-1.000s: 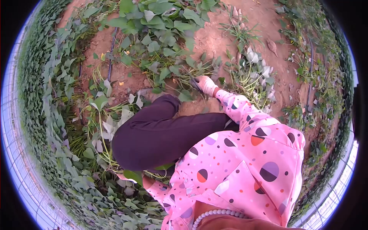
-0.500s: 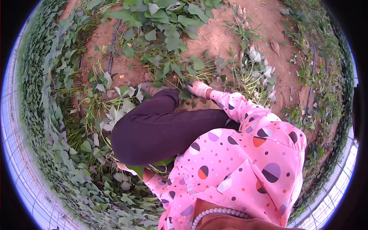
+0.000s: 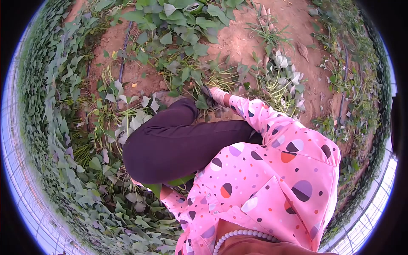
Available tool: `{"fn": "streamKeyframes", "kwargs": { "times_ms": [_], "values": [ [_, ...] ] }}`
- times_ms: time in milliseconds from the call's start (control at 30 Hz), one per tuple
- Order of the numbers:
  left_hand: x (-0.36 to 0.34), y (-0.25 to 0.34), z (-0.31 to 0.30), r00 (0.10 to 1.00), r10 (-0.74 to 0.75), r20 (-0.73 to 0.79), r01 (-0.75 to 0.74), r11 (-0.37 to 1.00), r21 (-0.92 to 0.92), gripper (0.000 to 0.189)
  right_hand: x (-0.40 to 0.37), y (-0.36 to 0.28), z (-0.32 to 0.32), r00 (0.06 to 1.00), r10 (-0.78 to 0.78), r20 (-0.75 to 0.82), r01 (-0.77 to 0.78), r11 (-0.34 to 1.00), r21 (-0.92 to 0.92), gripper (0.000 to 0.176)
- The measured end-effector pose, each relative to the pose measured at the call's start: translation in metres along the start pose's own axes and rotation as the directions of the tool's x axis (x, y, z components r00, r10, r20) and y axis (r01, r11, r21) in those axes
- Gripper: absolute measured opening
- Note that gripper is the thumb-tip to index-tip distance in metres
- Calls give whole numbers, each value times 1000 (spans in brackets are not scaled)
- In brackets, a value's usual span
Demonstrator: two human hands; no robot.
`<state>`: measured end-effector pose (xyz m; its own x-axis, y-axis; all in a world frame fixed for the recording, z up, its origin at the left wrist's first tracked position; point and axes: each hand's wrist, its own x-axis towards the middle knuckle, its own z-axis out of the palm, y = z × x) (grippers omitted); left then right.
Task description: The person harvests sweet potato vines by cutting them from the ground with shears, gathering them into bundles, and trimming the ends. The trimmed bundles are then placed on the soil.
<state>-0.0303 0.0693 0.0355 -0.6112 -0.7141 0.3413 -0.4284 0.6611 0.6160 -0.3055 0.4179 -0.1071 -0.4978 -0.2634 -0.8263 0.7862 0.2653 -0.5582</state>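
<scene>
My right hand (image 3: 213, 96), in a glove with a pale cuff and a dark front, is low among stems and leaves, just beyond my dark-trousered knee (image 3: 185, 111). Leaves and blur hide its fingertips, so its grip is unclear. Cut-looking yellowish stems (image 3: 223, 78) spread out beside it. On the left, my left hand (image 3: 137, 183) is largely hidden behind my thigh and a broad green leaf (image 3: 154, 188); only a pale bit of it shows, and its fingers are out of sight.
Leafy vines (image 3: 182, 21) cover the ground ahead, and dense foliage (image 3: 55, 161) runs along the left. Reddish soil (image 3: 242, 38) bears tuber-like roots (image 3: 303, 52). A dark hose (image 3: 126, 53) lies at the upper left. Pale upturned leaves (image 3: 282, 60) stand right of my right hand.
My right hand has shifted slightly left and up, and more of its dark glove front shows. My left hand has slipped further behind my thigh and the leaf.
</scene>
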Motion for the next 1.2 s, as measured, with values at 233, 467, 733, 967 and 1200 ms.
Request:
{"fn": "streamKeyframes", "kwargs": {
  "times_ms": [233,467,733,967,1200],
  "values": [
    [0,-1,5,1000,3,27,-3,1000,-6,31,43,35,-26,902,-409,135,379,605,-701,21],
    [-4,-9,6,997,6,81,-7,1000,10,32,-20,-36,-59,624,-680,-385,301,664,-684,37],
    [-5,-6,6,979,-5,203,-13,996,88,32,46,-30,-52,744,-649,-160,75,319,-945,39],
    [0,58,-1,969,-246,-1,238,939,-249,34,35,-28,-72,882,-453,-130,108,462,-881,34],
    [18,62,-4,957,-286,-55,217,825,-521,37,-28,-67,-122,884,-436,-170,-56,261,-964,38]
  ]
}}
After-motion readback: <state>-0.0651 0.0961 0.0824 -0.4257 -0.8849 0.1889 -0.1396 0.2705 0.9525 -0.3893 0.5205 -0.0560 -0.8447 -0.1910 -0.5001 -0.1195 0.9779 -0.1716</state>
